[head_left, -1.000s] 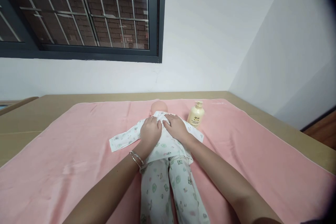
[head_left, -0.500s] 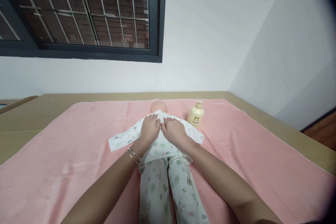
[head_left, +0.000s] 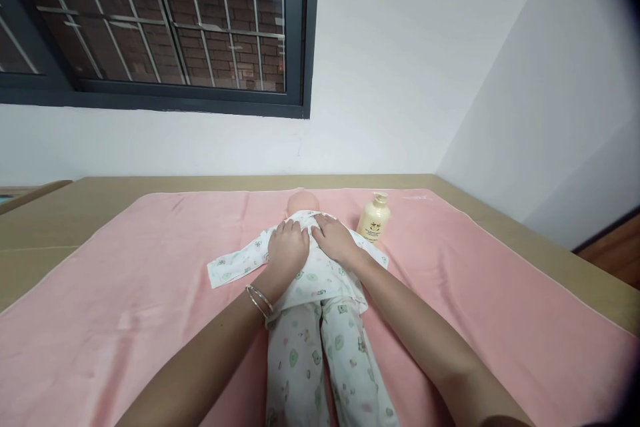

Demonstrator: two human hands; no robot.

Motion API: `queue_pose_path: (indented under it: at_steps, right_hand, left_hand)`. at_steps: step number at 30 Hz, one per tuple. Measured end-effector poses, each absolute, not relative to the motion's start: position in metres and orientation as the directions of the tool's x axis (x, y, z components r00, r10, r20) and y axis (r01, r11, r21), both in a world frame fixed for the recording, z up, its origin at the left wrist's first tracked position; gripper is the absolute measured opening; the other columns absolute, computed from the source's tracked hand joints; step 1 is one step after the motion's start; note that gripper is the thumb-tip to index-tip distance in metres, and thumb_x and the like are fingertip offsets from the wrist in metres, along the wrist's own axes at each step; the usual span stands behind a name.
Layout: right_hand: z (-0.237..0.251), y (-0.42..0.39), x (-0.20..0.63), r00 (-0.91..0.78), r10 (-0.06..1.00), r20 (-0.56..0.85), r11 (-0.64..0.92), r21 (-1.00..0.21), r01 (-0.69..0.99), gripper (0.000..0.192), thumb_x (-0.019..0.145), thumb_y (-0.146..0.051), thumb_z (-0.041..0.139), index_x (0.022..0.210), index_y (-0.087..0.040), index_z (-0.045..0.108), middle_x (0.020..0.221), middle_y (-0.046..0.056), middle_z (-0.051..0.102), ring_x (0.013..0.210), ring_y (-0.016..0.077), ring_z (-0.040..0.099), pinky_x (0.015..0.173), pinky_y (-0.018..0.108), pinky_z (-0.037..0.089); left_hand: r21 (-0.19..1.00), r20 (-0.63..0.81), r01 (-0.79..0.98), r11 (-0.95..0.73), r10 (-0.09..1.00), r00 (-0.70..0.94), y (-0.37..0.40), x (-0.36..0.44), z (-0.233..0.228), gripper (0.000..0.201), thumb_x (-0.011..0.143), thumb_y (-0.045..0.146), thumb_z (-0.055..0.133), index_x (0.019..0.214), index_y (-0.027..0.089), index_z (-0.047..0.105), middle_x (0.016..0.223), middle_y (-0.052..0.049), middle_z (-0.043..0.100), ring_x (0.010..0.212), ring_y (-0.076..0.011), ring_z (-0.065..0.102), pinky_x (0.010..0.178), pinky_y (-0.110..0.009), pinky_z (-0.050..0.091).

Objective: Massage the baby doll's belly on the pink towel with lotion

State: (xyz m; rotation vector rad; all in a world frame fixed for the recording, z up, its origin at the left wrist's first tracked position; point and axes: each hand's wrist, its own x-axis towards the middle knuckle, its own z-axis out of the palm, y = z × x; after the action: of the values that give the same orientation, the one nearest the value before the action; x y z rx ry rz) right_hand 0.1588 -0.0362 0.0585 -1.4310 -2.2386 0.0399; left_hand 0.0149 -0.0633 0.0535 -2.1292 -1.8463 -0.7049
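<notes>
A baby doll [head_left: 303,201] lies stretched out away from me on a pink blanket, only its smooth round head showing bare. It wears a white printed top [head_left: 313,287] and matching trousers [head_left: 295,360]. My left hand [head_left: 289,247] rests on the left side of the doll's upper body, fingers lying on the cloth. On the other side, my right hand [head_left: 334,239] lies flat with its fingers stretched toward the doll's neck. Both hands are open, with a narrow strip of the top between them. The doll's left-side sleeve [head_left: 237,267] is spread outward.
A pale yellow pump bottle [head_left: 374,219] stands on the pink blanket [head_left: 490,287], right of the doll's head. The blanket covers a tan table or mat [head_left: 55,227] whose border shows. Behind are a white wall [head_left: 380,80] and a barred window [head_left: 200,33].
My right hand has moved slightly up the doll's upper body, its fingers now straighter. The gap between the thumbs is a little wider. My left hand has barely shifted; the doll and bottle stay put.
</notes>
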Motion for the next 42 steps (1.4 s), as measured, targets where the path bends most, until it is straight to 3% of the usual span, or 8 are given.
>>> queue_pose_path:
  at_steps: [5, 10, 17, 26, 30, 34, 38, 42]
  right_hand:
    - [0.062, -0.055, 0.146, -0.259, 0.894, 0.366, 0.345, -0.193, 0.919, 0.032, 0.096, -0.027, 0.033, 0.099, -0.014, 0.062, 0.1, 0.013, 0.066, 0.1, 0.0237, 0.058, 0.087, 0.032, 0.039]
    - [0.058, -0.067, 0.138, -0.268, 0.855, 0.443, 0.355, -0.124, 0.927, 0.03, 0.095, -0.025, 0.035, 0.097, -0.013, 0.062, 0.095, 0.013, 0.067, 0.095, 0.025, 0.059, 0.085, 0.033, 0.041]
    - [0.046, -0.036, 0.159, -0.259, 0.853, 0.454, 0.441, -0.361, 0.822, 0.039, 0.097, -0.033, 0.036, 0.127, -0.016, 0.056, 0.132, 0.009, 0.056, 0.127, 0.0206, 0.045, 0.108, 0.035, 0.029]
    - [0.035, -0.032, 0.16, -0.231, 0.839, 0.493, 0.459, -0.41, 0.788, 0.041, 0.097, -0.033, 0.036, 0.128, -0.016, 0.056, 0.132, 0.008, 0.057, 0.126, 0.0204, 0.047, 0.108, 0.035, 0.029]
    - [0.034, -0.031, 0.161, -0.227, 0.831, 0.508, 0.466, -0.411, 0.784, 0.039, 0.096, -0.032, 0.036, 0.126, -0.017, 0.057, 0.13, 0.006, 0.058, 0.123, 0.0194, 0.049, 0.107, 0.033, 0.031]
    - [0.038, -0.033, 0.162, -0.272, 0.843, 0.464, 0.46, -0.36, 0.812, 0.042, 0.098, -0.033, 0.032, 0.131, -0.016, 0.052, 0.135, 0.007, 0.055, 0.127, 0.0196, 0.045, 0.109, 0.035, 0.029]
    - [0.046, -0.037, 0.162, -0.355, 0.864, 0.357, 0.453, -0.243, 0.858, 0.048, 0.099, -0.032, 0.026, 0.14, -0.012, 0.042, 0.146, 0.011, 0.042, 0.136, 0.0235, 0.035, 0.112, 0.043, 0.023]
    - [0.053, -0.051, 0.153, -0.342, 0.868, 0.359, 0.401, -0.104, 0.91, 0.049, 0.099, -0.03, 0.024, 0.138, -0.008, 0.043, 0.139, 0.016, 0.049, 0.132, 0.0265, 0.04, 0.112, 0.046, 0.022]
  left_hand:
    - [0.227, 0.413, 0.959, -0.171, 0.909, 0.064, -0.055, 0.01, 0.055, 0.033, 0.094, 0.033, 0.038, 0.112, 0.014, 0.058, 0.119, -0.015, 0.063, 0.118, -0.0298, 0.053, 0.097, -0.044, 0.04]
    - [0.241, 0.442, 0.953, -0.183, 0.895, 0.061, -0.055, 0.01, 0.05, 0.037, 0.094, 0.031, 0.035, 0.121, 0.014, 0.055, 0.129, -0.015, 0.059, 0.125, -0.0309, 0.048, 0.104, -0.049, 0.033]
    - [0.233, 0.519, 0.943, -0.237, 0.851, 0.085, -0.051, 0.011, 0.043, 0.037, 0.093, 0.029, 0.037, 0.119, 0.011, 0.057, 0.119, -0.013, 0.064, 0.115, -0.0298, 0.053, 0.103, -0.046, 0.035]
    - [0.25, 0.552, 0.928, -0.275, 0.828, 0.097, -0.049, 0.009, 0.042, 0.035, 0.091, 0.028, 0.041, 0.116, 0.011, 0.058, 0.113, -0.013, 0.065, 0.111, -0.0292, 0.055, 0.098, -0.044, 0.04]
    - [0.242, 0.555, 0.929, -0.279, 0.826, 0.103, -0.047, 0.008, 0.038, 0.037, 0.093, 0.027, 0.038, 0.12, 0.011, 0.056, 0.121, -0.015, 0.062, 0.116, -0.0296, 0.053, 0.102, -0.046, 0.039]
    - [0.183, 0.603, 0.924, -0.337, 0.78, 0.165, -0.048, 0.009, 0.036, 0.037, 0.094, 0.021, 0.033, 0.12, 0.01, 0.057, 0.123, -0.013, 0.062, 0.118, -0.0276, 0.053, 0.105, -0.044, 0.037]
    - [0.123, 0.617, 0.941, -0.314, 0.767, 0.175, -0.058, 0.013, 0.039, 0.031, 0.093, 0.019, 0.034, 0.103, 0.013, 0.063, 0.106, -0.012, 0.068, 0.103, -0.027, 0.06, 0.091, -0.039, 0.045]
    - [0.178, 0.599, 0.958, -0.227, 0.797, 0.077, -0.062, 0.014, 0.045, 0.028, 0.091, 0.022, 0.037, 0.095, 0.014, 0.064, 0.097, -0.012, 0.068, 0.098, -0.0274, 0.061, 0.086, -0.038, 0.047]
